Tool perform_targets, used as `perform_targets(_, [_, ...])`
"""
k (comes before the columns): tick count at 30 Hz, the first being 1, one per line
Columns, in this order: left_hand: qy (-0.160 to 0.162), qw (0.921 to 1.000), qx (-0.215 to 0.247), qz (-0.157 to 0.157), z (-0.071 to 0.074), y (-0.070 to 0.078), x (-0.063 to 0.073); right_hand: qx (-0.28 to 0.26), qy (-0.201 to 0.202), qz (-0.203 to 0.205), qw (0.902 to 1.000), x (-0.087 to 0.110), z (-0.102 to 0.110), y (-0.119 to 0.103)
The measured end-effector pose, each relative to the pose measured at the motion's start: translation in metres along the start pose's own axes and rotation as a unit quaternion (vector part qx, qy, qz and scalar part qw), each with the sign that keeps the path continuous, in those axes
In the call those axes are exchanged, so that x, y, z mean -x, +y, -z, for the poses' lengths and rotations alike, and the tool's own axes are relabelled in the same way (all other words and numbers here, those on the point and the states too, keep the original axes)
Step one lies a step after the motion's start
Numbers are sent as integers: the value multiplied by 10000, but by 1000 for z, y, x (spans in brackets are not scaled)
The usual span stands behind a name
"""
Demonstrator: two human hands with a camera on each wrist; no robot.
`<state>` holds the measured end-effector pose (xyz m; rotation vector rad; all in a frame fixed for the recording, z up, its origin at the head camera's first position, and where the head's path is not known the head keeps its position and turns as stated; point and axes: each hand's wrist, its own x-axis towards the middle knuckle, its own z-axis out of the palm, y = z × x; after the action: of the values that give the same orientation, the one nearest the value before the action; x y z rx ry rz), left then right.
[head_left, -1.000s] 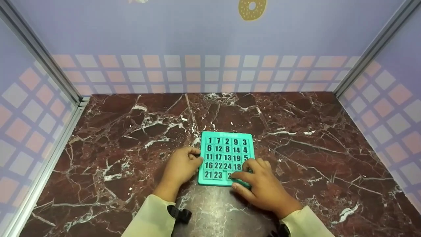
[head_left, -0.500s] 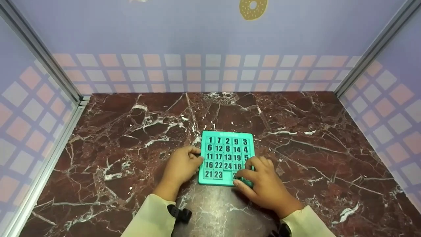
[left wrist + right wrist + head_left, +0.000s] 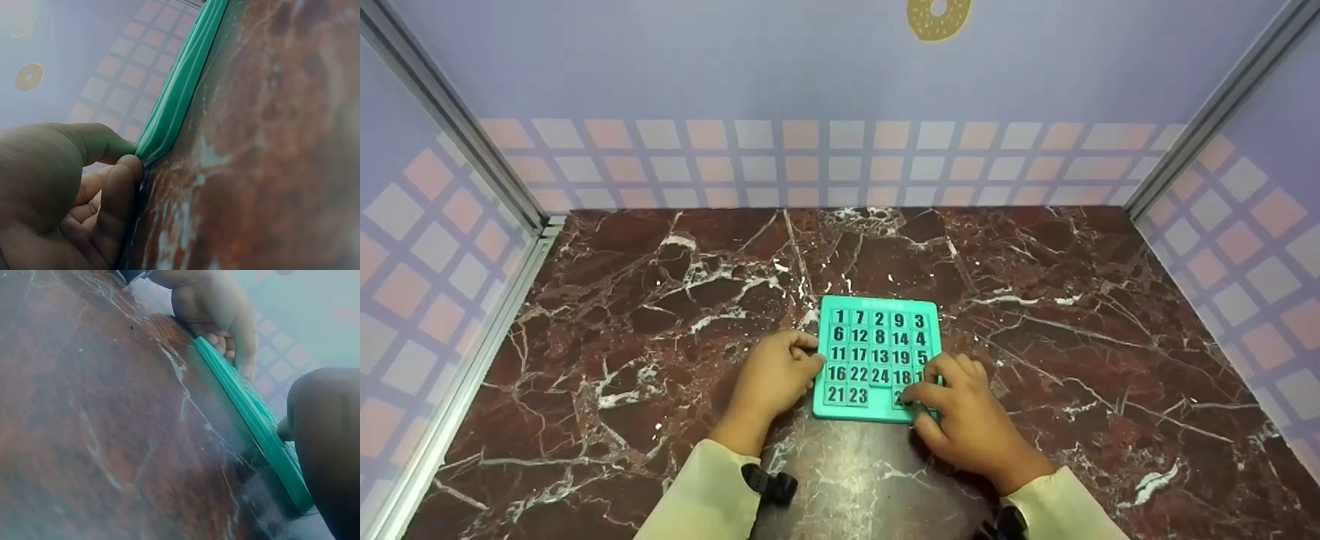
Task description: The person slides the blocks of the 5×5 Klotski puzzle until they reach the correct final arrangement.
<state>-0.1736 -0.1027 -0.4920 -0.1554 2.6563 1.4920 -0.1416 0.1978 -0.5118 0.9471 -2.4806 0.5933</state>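
A turquoise sliding number puzzle [image 3: 877, 414] lies flat on the table, its square tiles bearing black numbers. The bottom row has a gap right of the 23 tile [image 3: 858, 395]. Thumb and index finger of my left hand [image 3: 778, 379] pinch the puzzle's left edge; in the left wrist view they meet at the frame's corner [image 3: 154, 143]. My right hand [image 3: 964, 416] lies over the lower right corner, with a fingertip on a bottom-row tile [image 3: 900, 399] whose number is partly covered. Other tiles at that corner are hidden under the right hand.
The puzzle rests on a dark red marbled table [image 3: 660, 300]. A lilac back wall [image 3: 810, 67] with pink and white squares rises behind it, with side walls at left and right. Black camera straps [image 3: 769, 486] sit at the wrists.
The bottom-row tile under my right fingertip has slid right, widening the gap beside the 23 tile. My right thumb has drawn back slightly to the right. The left hand keeps its place.
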Motion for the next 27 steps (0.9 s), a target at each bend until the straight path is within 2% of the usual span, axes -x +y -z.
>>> perform_targets(10, [14, 10000, 26, 13, -1, 0, 0, -24, -147, -161, 9998, 1, 2, 2])
perform_targets(19, [22, 10000, 59, 16, -1, -1, -1, 27, 91, -178, 9998, -2, -2, -2])
perform_targets(27, [16, 10000, 15, 0, -1, 0, 0, 182, 96, -220, 9995, -7, -7, -6])
